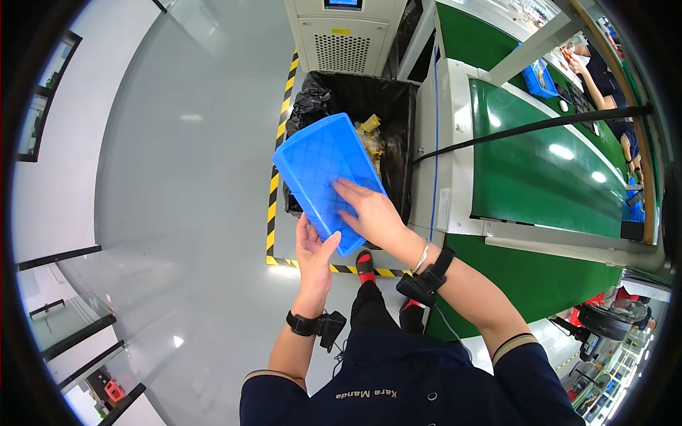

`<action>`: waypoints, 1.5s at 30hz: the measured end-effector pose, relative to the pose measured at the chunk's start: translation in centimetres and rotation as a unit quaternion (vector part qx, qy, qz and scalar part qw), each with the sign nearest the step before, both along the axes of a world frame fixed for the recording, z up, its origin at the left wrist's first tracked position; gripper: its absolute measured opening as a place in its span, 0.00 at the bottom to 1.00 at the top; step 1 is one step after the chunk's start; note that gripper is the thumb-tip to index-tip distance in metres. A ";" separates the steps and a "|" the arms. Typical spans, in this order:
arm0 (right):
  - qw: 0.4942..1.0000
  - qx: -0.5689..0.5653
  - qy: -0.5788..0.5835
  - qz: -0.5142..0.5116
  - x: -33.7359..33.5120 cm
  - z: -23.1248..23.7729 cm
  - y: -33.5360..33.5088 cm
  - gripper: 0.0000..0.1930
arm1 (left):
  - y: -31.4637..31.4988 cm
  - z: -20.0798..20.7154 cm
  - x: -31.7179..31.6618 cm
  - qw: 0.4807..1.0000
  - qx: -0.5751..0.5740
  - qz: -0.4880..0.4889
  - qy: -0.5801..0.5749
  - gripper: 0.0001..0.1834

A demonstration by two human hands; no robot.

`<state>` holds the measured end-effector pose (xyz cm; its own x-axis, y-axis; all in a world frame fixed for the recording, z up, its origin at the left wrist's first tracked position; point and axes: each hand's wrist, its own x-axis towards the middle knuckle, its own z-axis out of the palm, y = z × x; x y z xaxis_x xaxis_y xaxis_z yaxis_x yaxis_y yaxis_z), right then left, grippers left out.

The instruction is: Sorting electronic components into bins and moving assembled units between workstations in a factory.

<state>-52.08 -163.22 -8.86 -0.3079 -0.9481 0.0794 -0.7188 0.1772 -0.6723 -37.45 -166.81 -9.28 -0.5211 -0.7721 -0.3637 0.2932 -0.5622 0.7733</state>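
Observation:
A blue plastic bin (320, 160), shallow and rectangular, is tilted in front of me above a trash can. My left hand (313, 255) grips its near end, with the thumb on the wall. Inside the bin lies my right hand (374, 215), fingers stretched out and apart over the bin's floor; whether they touch it I cannot tell. No loose item shows in the bin. Under it, the trash can is lined with a black bag (394, 121) and holds crumpled yellowish waste (372, 135), partly hidden by the bin.
Behind the trash can stands a pale cabinet (343, 50) with a perforated panel. To the right is a green-topped conveyor (540, 163), crossed by a black cable (540, 129). Yellow-black tape (272, 206) borders the area on the grey floor. A co-worker's arm (591, 82) shows far right, near another blue bin (540, 79).

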 end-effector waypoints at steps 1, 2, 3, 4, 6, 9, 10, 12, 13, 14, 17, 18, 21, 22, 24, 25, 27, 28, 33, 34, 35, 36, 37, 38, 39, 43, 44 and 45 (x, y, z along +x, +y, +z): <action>1.000 0.001 0.021 0.016 0.1 -0.2 0.1 0.21 | 0.1 0.1 0.0 1.000 0.000 0.000 0.000 0.40; 1.000 0.001 0.021 0.016 0.2 -0.2 0.1 0.21 | 0.2 0.1 0.1 1.000 -0.002 -0.002 -0.007 0.39; 0.999 0.013 0.029 0.021 0.4 -0.1 0.2 0.18 | 0.2 0.2 0.1 1.000 -0.004 -0.004 -0.014 0.39; 0.999 0.024 0.037 0.027 0.6 0.0 0.2 0.16 | 0.3 0.2 0.2 1.000 -0.004 -0.004 -0.013 0.39; 0.998 0.030 0.048 0.036 0.8 0.0 0.2 0.16 | 0.3 0.5 0.2 1.000 -0.015 -0.002 -0.021 0.39; 0.996 0.035 0.064 0.060 0.7 0.2 0.1 0.16 | 0.0 0.8 0.2 0.999 -0.036 -0.007 -0.022 0.39; 0.994 0.035 0.072 0.074 0.7 0.4 0.1 0.17 | -0.1 0.7 0.4 0.999 -0.036 -0.007 -0.023 0.39; 0.995 0.008 0.075 0.063 0.9 0.6 -0.1 0.18 | -0.4 0.5 0.6 0.999 -0.037 -0.010 -0.022 0.39; 0.995 -0.019 0.079 0.053 1.0 0.7 -0.2 0.19 | -0.4 0.5 0.7 0.999 -0.037 -0.010 -0.023 0.39; 0.995 -0.018 0.079 0.053 0.9 0.8 -0.3 0.19 | -0.4 0.6 0.7 0.999 -0.033 -0.007 -0.019 0.39; 0.992 -0.046 0.103 0.064 0.8 0.9 -0.6 0.19 | -0.5 0.7 0.7 1.000 -0.022 -0.006 -0.011 0.38; 0.988 -0.030 0.131 0.080 0.6 1.0 -0.6 0.19 | -0.5 0.7 0.7 1.000 -0.015 -0.008 -0.006 0.38; 0.979 -0.020 0.175 0.105 -0.4 0.9 -0.7 0.17 | -0.3 0.7 0.3 1.000 -0.003 -0.018 -0.007 0.38; 0.975 -0.026 0.192 0.112 -0.8 0.8 -0.9 0.17 | -0.3 0.7 0.4 1.000 -0.003 -0.018 -0.009 0.38; 0.973 -0.023 0.199 0.114 -1.2 1.0 -1.2 0.15 | -0.1 0.5 0.4 1.000 0.015 -0.027 0.002 0.37; 0.981 0.015 0.158 0.115 -1.3 1.2 -1.3 0.16 | -0.1 0.6 0.5 0.999 0.016 -0.028 0.001 0.37; 0.985 0.054 0.115 0.115 -1.2 2.1 -1.3 0.17 | -0.2 1.0 0.8 0.998 0.057 -0.009 0.009 0.36; 0.993 0.027 0.079 0.088 -0.8 2.8 -1.1 0.18 | -0.2 0.9 1.0 0.998 0.058 -0.009 0.009 0.36; 0.996 0.021 0.060 0.056 -0.2 2.8 -1.3 0.21 | -0.1 1.1 1.0 0.998 0.054 -0.009 -0.003 0.35; 0.994 0.047 0.067 0.069 -0.4 2.8 -1.5 0.20 | 0.0 1.1 0.9 0.998 0.054 -0.010 -0.003 0.35; 0.991 0.074 0.074 0.082 -0.5 2.7 -1.6 0.19 | 0.1 1.0 1.0 0.998 0.057 -0.007 0.004 0.35; 0.991 0.075 0.073 0.083 -0.5 2.4 -1.6 0.19 | 0.3 0.8 1.1 0.998 0.060 -0.005 0.010 0.35; 0.990 0.076 0.081 0.084 -0.5 1.8 -1.6 0.17 | 0.5 0.7 1.1 0.998 0.060 -0.004 0.010 0.35; 0.989 0.077 0.088 0.086 -0.5 1.6 -1.6 0.16 | 0.7 0.5 1.1 0.998 0.058 -0.014 0.004 0.34; 0.989 0.076 0.088 0.087 -0.4 1.5 -1.6 0.16 | 0.9 0.5 1.2 0.998 0.055 -0.023 -0.003 0.34; 0.987 0.037 0.149 0.055 -0.3 1.2 -1.7 0.12 | 1.7 0.6 1.3 0.997 0.063 -0.033 -0.011 0.33; 0.985 0.020 0.161 0.049 -0.4 1.2 -1.7 0.12 | 1.8 0.5 1.4 0.998 0.058 -0.036 -0.007 0.34; 0.986 0.021 0.161 0.049 -0.3 1.0 -1.6 0.12 | 2.0 0.4 1.4 0.998 0.053 -0.039 -0.003 0.34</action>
<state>-52.36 -164.85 -7.87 -0.1793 -0.9766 0.1183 -0.9088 0.1184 -0.4002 -36.02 -164.81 -8.86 -0.5757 -0.6863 -0.4444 0.2411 -0.6618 0.7098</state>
